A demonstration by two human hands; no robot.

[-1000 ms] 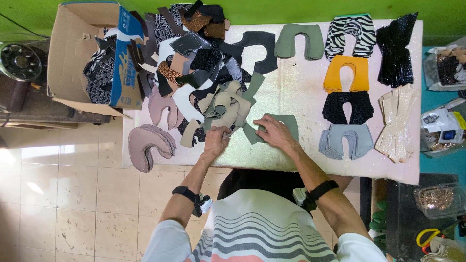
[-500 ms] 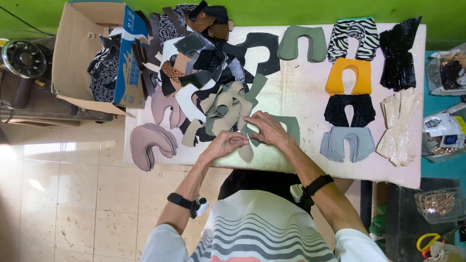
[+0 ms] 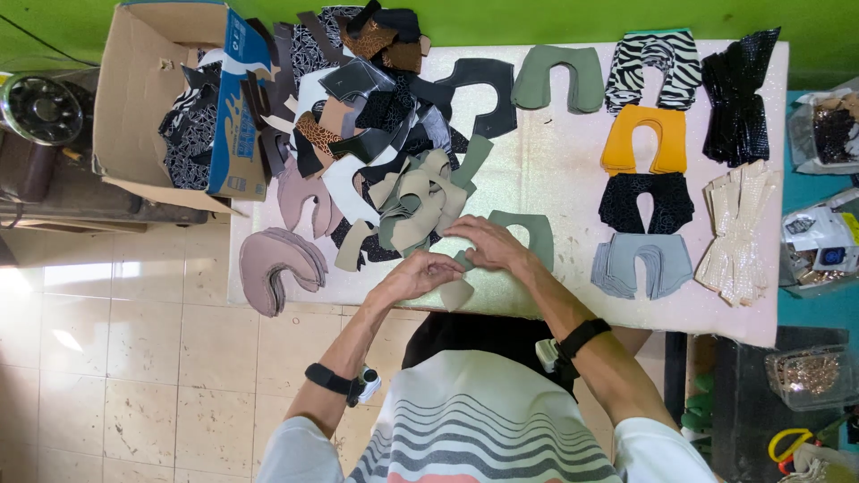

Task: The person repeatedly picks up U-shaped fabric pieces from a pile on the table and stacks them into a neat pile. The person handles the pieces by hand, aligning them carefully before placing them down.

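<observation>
Head view: left hand (image 3: pixel 419 275) and right hand (image 3: pixel 488 244) together at the near edge of the white table (image 3: pixel 564 170), fingers pinched on a small beige cutout (image 3: pixel 455 292). Just beyond, a sage-green stack (image 3: pixel 530 234); left, a mixed heap of cut pieces (image 3: pixel 394 143).

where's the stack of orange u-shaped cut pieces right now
In the head view the stack of orange U-shaped cut pieces lies on the right part of the white table, below the zebra-striped pieces and above the black patterned pieces.
</observation>
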